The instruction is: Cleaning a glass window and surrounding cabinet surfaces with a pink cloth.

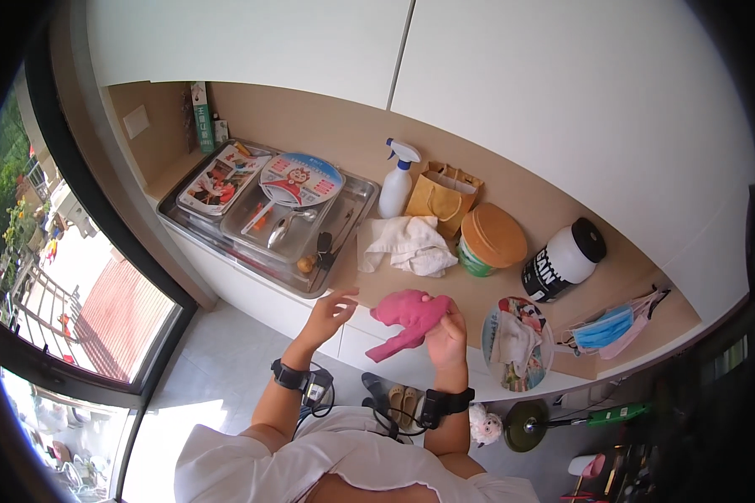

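Observation:
A crumpled pink cloth [409, 317] hangs from my right hand [450, 333], pinched between thumb and fingers just in front of the counter edge. My left hand [332, 317] is to the left of the cloth, apart from it, fingers spread and nothing in them. Beyond the hands, a white cloth [415, 248] lies rumpled on the counter [377, 286]. Left of it is a metal tray [327, 290] with a clear plastic container, a hand fan [302, 179], a magazine [217, 182] and a metal spoon or scoop [283, 229].
Along the counter stand a spray bottle [396, 188], a kraft paper bag [440, 195], a lidded tub [491, 239] and a black-and-white jar [563, 261]. At right, another fan [509, 371] carries a white cloth, beside face masks [604, 333]. Shoes [402, 402] sit on the floor below.

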A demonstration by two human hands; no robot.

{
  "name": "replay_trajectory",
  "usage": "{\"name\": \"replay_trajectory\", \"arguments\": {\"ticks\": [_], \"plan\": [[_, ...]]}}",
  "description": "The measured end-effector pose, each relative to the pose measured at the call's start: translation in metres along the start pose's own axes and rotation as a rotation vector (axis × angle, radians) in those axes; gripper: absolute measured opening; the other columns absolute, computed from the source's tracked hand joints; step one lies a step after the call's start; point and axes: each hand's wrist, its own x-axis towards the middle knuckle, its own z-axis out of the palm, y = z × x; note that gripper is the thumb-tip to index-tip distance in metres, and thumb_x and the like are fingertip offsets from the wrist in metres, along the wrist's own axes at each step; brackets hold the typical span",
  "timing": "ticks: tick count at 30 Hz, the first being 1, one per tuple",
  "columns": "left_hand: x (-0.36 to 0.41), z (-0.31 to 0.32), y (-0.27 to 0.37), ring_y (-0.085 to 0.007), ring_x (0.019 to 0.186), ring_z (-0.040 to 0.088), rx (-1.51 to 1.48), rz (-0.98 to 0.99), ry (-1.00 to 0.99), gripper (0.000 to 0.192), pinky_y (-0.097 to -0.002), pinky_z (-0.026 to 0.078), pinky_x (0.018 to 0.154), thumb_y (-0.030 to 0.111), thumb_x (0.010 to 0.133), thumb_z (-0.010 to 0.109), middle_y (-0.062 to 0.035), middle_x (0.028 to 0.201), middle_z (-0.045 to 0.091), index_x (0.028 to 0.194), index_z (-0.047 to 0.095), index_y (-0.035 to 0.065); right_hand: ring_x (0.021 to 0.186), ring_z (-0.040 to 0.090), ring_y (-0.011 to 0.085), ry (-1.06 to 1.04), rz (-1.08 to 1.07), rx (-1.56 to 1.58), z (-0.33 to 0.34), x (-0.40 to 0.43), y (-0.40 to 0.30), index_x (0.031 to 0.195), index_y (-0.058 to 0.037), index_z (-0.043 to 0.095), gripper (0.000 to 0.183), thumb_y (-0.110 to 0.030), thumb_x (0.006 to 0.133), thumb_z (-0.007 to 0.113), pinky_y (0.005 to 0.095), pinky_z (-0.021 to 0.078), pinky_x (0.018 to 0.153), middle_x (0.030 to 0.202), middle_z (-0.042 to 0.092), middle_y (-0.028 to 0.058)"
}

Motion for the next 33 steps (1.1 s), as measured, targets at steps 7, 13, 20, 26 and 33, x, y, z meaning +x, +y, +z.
{"name": "replay_trajectory", "arguments": {"ticks": [7, 13, 20, 26, 33], "plan": [[0.021, 0.040, 0.032, -0.0124, 0.090, 0.051, -0.408, -0.178, -0.288, 0.047, -0.0238, 0.043, 0.068, 0.019, 0.081, 0.056, -0.0049, 0.103, 0.053, 0.121, 0.041, 0.0006, 0.112, 0.038, 0.0268, 0.029, 0.020, 0.427, -0.007, -0.002, -0.007, 0.107, -0.0050, 0.047, 0.030, -0.020, 0.082, 0.040, 0.0422, 0.0277, 0.096, 0.112, 0.048, 0.0103], [0.018, 0.054, 0.021, -0.0172, 0.095, 0.053, -0.895, -0.356, -0.166, 0.040, -0.0298, 0.040, 0.087, 0.021, 0.081, 0.057, -0.0077, 0.103, 0.055, 0.112, 0.047, -0.0008, 0.111, 0.039, 0.0270, 0.024, 0.054, 0.675, -0.008, -0.009, -0.012, 0.112, -0.0061, 0.042, 0.031, -0.016, 0.082, 0.045, 0.0415, 0.0281, 0.096, 0.110, 0.047, 0.0112], [0.026, 0.038, 0.041, -0.0200, 0.102, 0.049, -0.865, -0.301, 0.085, 0.039, -0.0324, 0.036, 0.091, 0.022, 0.086, 0.047, -0.0110, 0.110, 0.051, 0.116, 0.040, -0.0005, 0.106, 0.042, 0.0220, 0.362, 0.005, -0.528, -0.013, -0.014, 0.004, 0.123, -0.0058, 0.029, 0.053, -0.002, 0.077, 0.056, 0.0333, 0.0371, 0.089, 0.119, 0.035, 0.0145], [0.019, 0.044, 0.040, -0.0248, 0.108, 0.044, -1.190, -0.295, 0.043, 0.044, -0.0379, 0.034, 0.092, 0.019, 0.082, 0.048, -0.0127, 0.118, 0.045, 0.120, 0.036, 0.0007, 0.108, 0.044, 0.0200, 0.180, 0.257, -0.340, -0.013, -0.016, 0.025, 0.125, 0.0047, 0.025, 0.056, -0.027, 0.086, 0.049, 0.0325, 0.0365, 0.089, 0.119, 0.043, 0.0137], [0.010, 0.023, 0.028, -0.0154, 0.082, 0.055, -0.834, -0.294, -0.008, 0.027, -0.0312, 0.045, 0.069, 0.012, 0.080, 0.050, -0.0057, 0.095, 0.056, 0.105, 0.048, 0.0026, 0.099, 0.048, 0.0151, 0.151, 0.244, -0.036, -0.001, -0.011, 0.012, 0.114, 0.0043, 0.043, 0.043, -0.027, 0.086, 0.048, 0.0271, 0.0385, 0.084, 0.108, 0.051, 0.0095]]}}
